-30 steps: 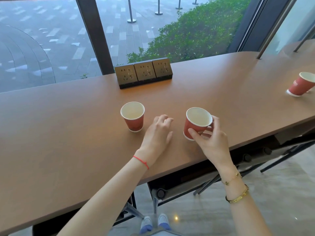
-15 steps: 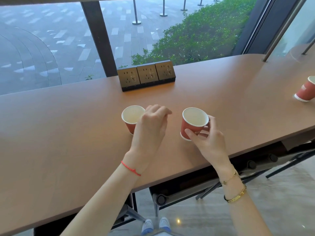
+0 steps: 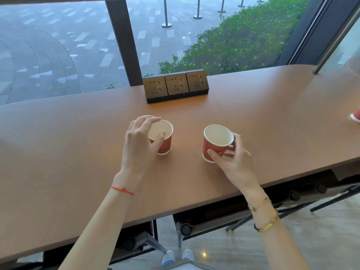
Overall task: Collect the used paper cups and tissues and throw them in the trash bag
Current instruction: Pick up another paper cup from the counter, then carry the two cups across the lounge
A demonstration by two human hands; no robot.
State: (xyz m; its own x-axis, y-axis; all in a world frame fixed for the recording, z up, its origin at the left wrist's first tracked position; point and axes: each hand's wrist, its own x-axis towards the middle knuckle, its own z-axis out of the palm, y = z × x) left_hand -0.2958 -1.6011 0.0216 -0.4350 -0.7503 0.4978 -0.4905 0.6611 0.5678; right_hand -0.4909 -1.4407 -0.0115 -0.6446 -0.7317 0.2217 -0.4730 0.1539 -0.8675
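One cup (image 3: 356,116) cut off, far right
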